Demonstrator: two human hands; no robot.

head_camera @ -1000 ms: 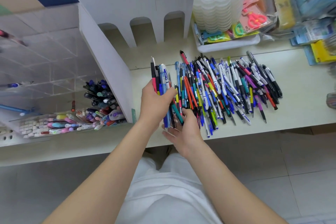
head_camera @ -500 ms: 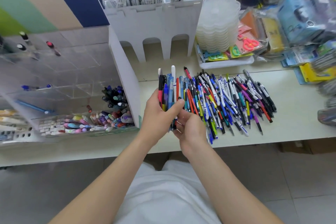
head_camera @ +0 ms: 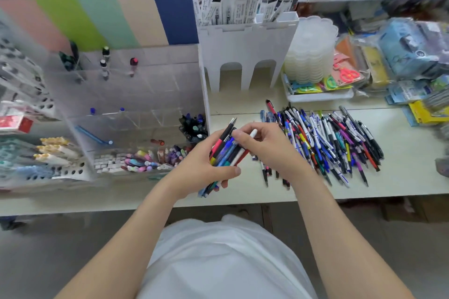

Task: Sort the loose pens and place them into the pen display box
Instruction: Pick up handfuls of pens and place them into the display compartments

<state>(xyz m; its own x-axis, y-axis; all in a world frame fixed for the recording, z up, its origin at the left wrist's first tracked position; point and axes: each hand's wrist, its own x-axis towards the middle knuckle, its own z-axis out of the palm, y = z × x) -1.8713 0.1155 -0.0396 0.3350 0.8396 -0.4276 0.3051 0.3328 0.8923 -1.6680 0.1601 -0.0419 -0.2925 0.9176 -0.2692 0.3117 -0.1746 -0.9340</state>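
Observation:
My left hand (head_camera: pixel 204 167) grips a bundle of pens (head_camera: pixel 224 153), red, blue, black and white, tilted up to the right above the table's front. My right hand (head_camera: pixel 264 145) pinches the top ends of pens in that bundle, by a white-capped one. To the right lies a big pile of loose pens (head_camera: pixel 328 143) spread on the cream table (head_camera: pixel 401 177). The clear acrylic pen display box (head_camera: pixel 126 109) stands to the left, with a few pens upright in its upper cells and dark pens (head_camera: pixel 193 127) in a lower right cell.
A white cardboard stand (head_camera: pixel 245 56) with packaged refills rises behind the hands. A stack of translucent plastic trays (head_camera: pixel 311 53) and packaged scissors sit at the back right. Erasers and small colourful items (head_camera: pixel 136 161) fill the display's front row. Packaged goods crowd the right edge.
The bundle in my left hand has swung from upright to a slant and moved left. My right hand rose from the bundle's lower end to its top. The camera tilted up.

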